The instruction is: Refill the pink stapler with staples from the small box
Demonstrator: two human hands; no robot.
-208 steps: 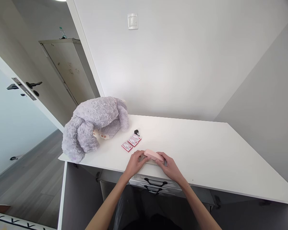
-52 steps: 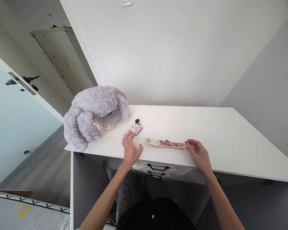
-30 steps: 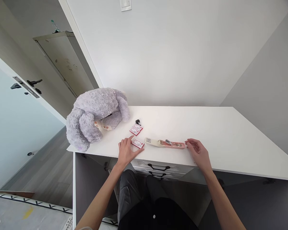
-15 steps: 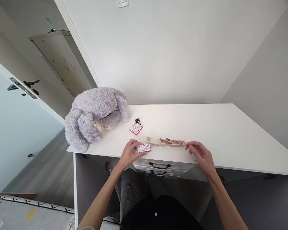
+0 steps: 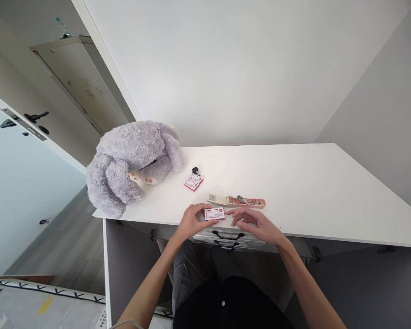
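"White tabletop (image 5: 294,183) is filling the middle of the view. Taking the hinged pink-and-cream case (image 5: 221,200) as our marker, what is sitting nearest?"

"Black-handled drawers (image 5: 205,234) are showing below it, on the wearer's side. Between drawers and case, the left hand (image 5: 191,222) is gripping a red-and-white printed carton (image 5: 214,214), thumb along the near edge, fingers along the far one. Whether it is resting or being lifted, I cannot tell."

"Why is it being held by that end?"

"Probably because the grip is leaving the printed face and other end uncovered. The right hand (image 5: 256,224) is hovering in front of the case too, its fingers loosely spread and half bent, gripping nothing visible; their tips are ending just beside the carton, and I cannot tell whether they are touching it."

"And the case?"

"It is lying unfolded, presumably so its pink tray is facing up."

"Beyond it?"

"Two matching cartons (image 5: 192,184) are lying together past its left end, perhaps keeping clear of the hands, with a small black object (image 5: 195,171) just behind them. Farther left of the case, a lilac plush toy (image 5: 133,146) is slumping. Well behind the case, a pale wall (image 5: 226,68) is rising, and far to its left a worn cabinet (image 5: 78,82) is standing."
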